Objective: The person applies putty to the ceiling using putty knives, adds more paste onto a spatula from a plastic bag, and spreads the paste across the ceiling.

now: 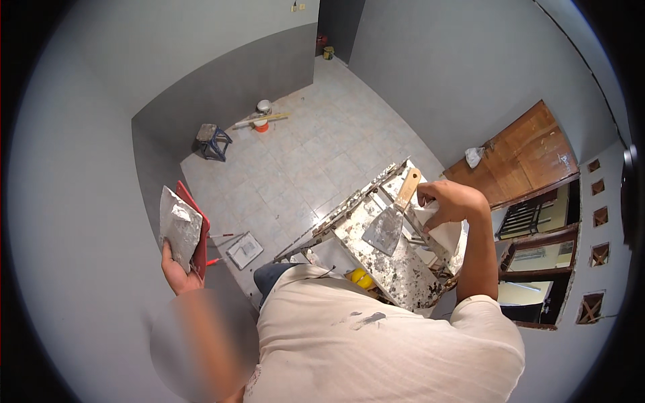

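Note:
My left hand [177, 272] is raised at the left, closed around the lower end of a flat, putty-smeared plate [180, 225]. A red flat board [201, 245] lies against the plate's right side in the same grip; a lump of white putty sits on the plate. On the right, my right hand [455, 201] is bent down with curled fingers at the top of a white, bag-like thing [447, 235]. Just left of those fingers a wide putty knife [386, 232] with a wooden handle rests on the paint-spattered platform [356, 232].
Below me on the tiled floor are a rectangular tray [244, 250], a blue stool [214, 144], an orange-and-white container [261, 125] and a white pail [264, 106]. Something yellow [361, 278] shows under the platform. A wooden door [524, 158] and window frames [541, 255] stand at the right.

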